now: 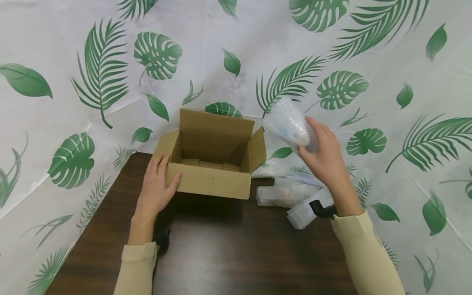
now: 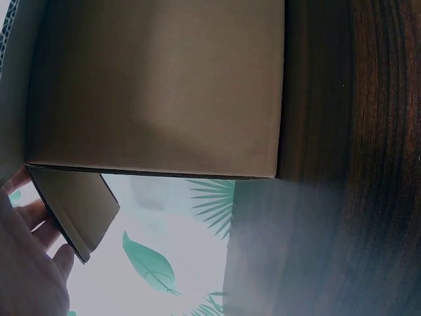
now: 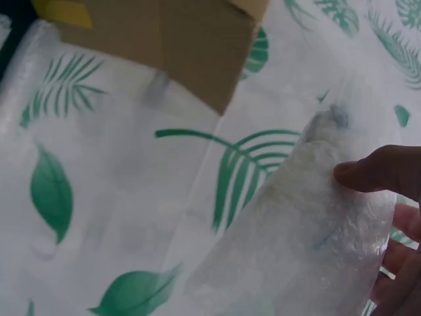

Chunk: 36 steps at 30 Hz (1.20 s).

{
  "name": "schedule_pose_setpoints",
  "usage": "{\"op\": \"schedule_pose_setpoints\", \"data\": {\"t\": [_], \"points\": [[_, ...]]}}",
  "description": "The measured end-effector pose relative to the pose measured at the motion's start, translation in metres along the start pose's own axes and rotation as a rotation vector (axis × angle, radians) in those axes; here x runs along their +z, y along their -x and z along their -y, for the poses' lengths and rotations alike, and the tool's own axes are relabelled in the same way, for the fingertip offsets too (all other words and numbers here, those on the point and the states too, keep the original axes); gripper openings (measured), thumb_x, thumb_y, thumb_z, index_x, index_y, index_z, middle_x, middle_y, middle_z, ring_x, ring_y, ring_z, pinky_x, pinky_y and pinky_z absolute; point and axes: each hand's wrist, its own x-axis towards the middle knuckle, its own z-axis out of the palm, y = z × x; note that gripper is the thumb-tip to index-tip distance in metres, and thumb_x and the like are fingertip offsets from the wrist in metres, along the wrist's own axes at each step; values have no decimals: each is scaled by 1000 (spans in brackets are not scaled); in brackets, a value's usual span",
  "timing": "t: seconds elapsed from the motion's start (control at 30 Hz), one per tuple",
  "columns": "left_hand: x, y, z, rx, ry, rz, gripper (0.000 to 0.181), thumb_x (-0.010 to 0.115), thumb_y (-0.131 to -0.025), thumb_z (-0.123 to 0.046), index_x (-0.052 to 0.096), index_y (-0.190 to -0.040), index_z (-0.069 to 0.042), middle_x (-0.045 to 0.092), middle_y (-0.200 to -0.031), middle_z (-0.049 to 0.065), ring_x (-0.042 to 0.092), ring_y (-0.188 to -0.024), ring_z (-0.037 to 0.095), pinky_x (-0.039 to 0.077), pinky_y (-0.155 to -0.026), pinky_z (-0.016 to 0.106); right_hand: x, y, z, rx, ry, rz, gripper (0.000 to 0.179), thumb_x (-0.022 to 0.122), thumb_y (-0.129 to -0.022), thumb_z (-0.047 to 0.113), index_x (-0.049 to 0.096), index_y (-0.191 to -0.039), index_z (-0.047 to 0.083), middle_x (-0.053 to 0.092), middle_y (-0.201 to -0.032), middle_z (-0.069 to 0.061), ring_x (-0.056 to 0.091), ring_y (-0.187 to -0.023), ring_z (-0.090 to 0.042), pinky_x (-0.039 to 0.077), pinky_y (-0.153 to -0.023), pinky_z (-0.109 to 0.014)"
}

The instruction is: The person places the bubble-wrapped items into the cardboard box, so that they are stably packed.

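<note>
An open cardboard box [image 1: 212, 180] stands on the table with its flaps spread outward. My left hand [image 1: 156, 190] holds its near left corner, fingers over the side flap and thumb at the front flap. The left wrist view shows the side flap [image 2: 79, 204] by the fingers. Raised to the right of the box, my right hand [image 1: 326, 157] grips a bubble-wrapped bundle [image 1: 285, 123] between thumb and fingers. Cloudy layers of wrap hide what is inside it. In the right wrist view the thumb presses on the bundle [image 3: 296, 204].
Several more bubble-wrapped bundles [image 1: 284, 195] lie on the table right of the box, below my right forearm. The dark wooden table [image 1: 228, 250] extends toward me. Behind it hangs a white sheet [image 1: 206, 49] with green leaf prints.
</note>
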Motion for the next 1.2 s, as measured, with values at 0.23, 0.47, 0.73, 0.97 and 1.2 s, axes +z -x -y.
{"op": "schedule_pose_setpoints", "data": {"t": [0.23, 0.47, 0.73, 0.97, 1.2], "points": [[0, -1, 1, 19, -13, -22, 71, 64, -104, -35, 40, -162, -2, 34, -167, 30, 29, -154, 51, 20, -127, 70, 7, -30, 40, -158, 7, -18, 78, 76, -94, 3, 47, -164, 21, 57, -159, -14, 51, -148, -40, 39, -121, -63], [0, -1, 4, 23, -46, -28, 71, 64, -103, -38, 42, -160, 0, 37, -165, 32, 32, -154, 52, 16, -129, 71, 29, -52, 88, -241, 29, 120, 76, 77, -98, 12, 42, -166, 16, 52, -162, -15, 49, -150, -38, 44, -121, -58], [-1, -3, 9, 30, -12, -25, 71, 63, -104, -36, 42, -161, 2, 37, -168, 31, 30, -158, 52, 17, -131, 67, 90, -77, 123, -292, 51, 465, 78, 76, -101, 18, 37, -168, 10, 50, -163, -15, 52, -149, -33, 46, -120, -48], [2, -3, 9, 45, -6, -50, 72, 62, -104, -35, 41, -161, 3, 36, -166, 33, 30, -157, 53, 20, -131, 66, 154, -83, 113, -228, 51, 699, 73, 72, -103, 18, 39, -167, 14, 47, -168, -8, 46, -155, -26, 45, -122, -44], [1, -4, 8, 52, -19, -43, 72, 63, -104, -35, 42, -161, 3, 37, -167, 30, 30, -158, 50, 19, -131, 66, 189, -82, 101, -157, -77, 857, 68, 71, -100, 13, 44, -163, 14, 50, -165, -9, 53, -145, -28, 47, -114, -47]]}}
